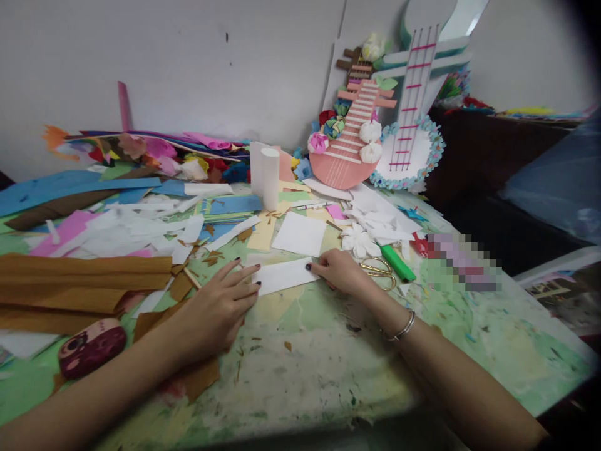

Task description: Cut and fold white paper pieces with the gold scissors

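A folded-looking white paper strip (pixel 286 277) lies on the paint-stained table between my hands. My left hand (pixel 218 307) has its fingers stretched and apart, with the fingertips at the strip's left end. At the right end, my right hand (pixel 339 270) has its fingers curled under and its thumb on the paper, pinching it. Just beyond the strip rests a square white sheet (pixel 300 233). Gold-handled scissors (pixel 379 270) and a green tube-like item (pixel 397 263) lie right of my right hand, near a white paper flower (pixel 359 241).
Brown crepe paper (pixel 84 282) and a dark red patterned case (pixel 92 347) are at the left. White scraps (pixel 136 219) cover the back left. A white roll (pixel 270 178) stands upright mid-table. Paper-decorated instrument models, one pink (pixel 350 153), one white (pixel 408 141), lean against the wall.
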The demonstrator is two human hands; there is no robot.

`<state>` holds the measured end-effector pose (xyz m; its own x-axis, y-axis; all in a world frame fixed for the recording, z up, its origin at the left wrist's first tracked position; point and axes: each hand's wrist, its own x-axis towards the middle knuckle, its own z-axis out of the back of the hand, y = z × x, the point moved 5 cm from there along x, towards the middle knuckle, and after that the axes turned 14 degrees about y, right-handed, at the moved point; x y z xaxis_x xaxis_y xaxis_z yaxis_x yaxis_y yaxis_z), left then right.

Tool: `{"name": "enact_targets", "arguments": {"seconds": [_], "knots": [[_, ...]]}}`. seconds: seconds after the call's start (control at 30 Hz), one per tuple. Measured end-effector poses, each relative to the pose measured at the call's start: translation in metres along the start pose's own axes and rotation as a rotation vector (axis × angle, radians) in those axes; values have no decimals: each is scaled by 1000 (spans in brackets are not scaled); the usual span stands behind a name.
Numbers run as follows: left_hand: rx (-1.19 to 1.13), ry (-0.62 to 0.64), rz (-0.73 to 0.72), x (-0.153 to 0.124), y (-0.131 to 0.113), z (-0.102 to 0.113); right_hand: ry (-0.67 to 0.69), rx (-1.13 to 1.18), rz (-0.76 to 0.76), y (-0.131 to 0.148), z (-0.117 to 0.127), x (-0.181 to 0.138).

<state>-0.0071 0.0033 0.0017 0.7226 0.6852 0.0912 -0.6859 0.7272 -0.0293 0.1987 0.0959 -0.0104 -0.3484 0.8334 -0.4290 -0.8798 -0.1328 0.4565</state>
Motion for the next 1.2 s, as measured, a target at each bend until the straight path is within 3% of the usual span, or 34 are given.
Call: {"name": "enact_targets", "arguments": {"seconds": [0.4, 0.63, 0.87, 0.97, 1.03, 1.2], "knots": [[-102, 8, -13, -8, 13, 7, -51, -129, -22, 5, 3, -3], [-223, -193, 126, 11, 28, 13, -79, -164, -11, 6, 2, -2], [-328, 164, 318, 68, 41, -4, -159, -215, 18, 5, 1, -4], [-493, 315, 374, 76, 49, -12, -219, -146, 129, 10, 3, -14], [-575, 337, 366, 75, 53, -16, -312, -106, 272, 20, 6, -33], [-650, 302, 249, 69, 54, -15, -516, -114, 690, 50, 9, -126]]}}
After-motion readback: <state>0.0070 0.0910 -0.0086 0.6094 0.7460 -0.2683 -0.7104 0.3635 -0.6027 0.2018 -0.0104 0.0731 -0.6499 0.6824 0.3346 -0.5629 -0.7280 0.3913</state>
